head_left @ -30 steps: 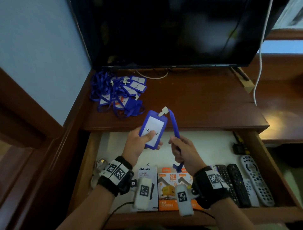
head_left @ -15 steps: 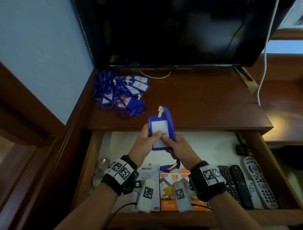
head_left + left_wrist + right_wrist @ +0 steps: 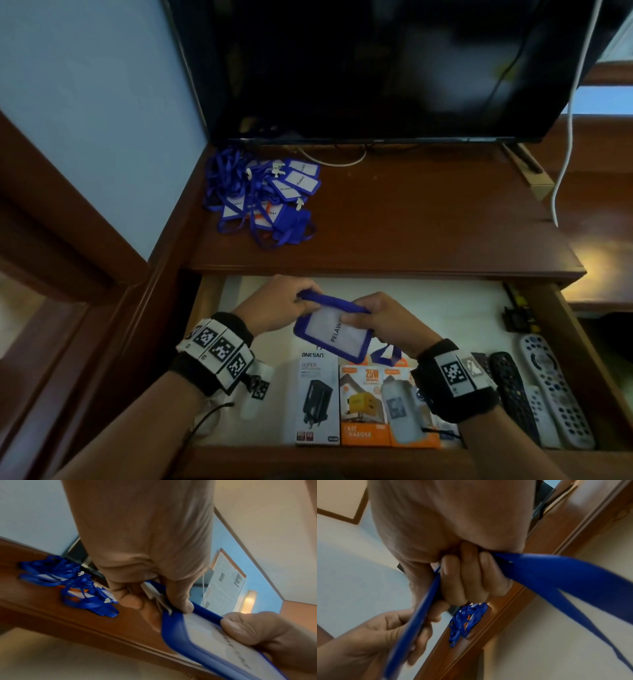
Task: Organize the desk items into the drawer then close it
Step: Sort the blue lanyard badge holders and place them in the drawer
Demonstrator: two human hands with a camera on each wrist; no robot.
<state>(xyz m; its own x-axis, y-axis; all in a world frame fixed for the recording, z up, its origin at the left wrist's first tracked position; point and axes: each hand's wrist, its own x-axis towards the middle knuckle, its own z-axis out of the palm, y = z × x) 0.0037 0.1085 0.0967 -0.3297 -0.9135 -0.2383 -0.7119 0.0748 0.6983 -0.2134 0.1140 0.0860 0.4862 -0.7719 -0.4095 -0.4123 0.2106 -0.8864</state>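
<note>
badge pile (image 3: 265, 197): blue lanyards and holders heaped on the table (image 3: 411, 219), at 10 o'clock from the hands
left hand (image 3: 274, 305): fingers curled, pinching the white clip end of the badge holder (image 3: 334, 330)
badge holder: blue, held tilted above the open drawer (image 3: 445, 308), between both hands
right hand (image 3: 383, 322): thumb on the card face, fingers curled round the lanyard strap (image 3: 556, 572)
charger boxes (image 3: 363, 404): in the drawer at 6 o'clock
remotes (image 3: 548, 387): drawer, 4 o'clock

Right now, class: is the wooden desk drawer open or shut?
Open. The wooden desk drawer is pulled out below the desktop, its pale floor and contents exposed: charger boxes and remote controls lie inside.
</note>
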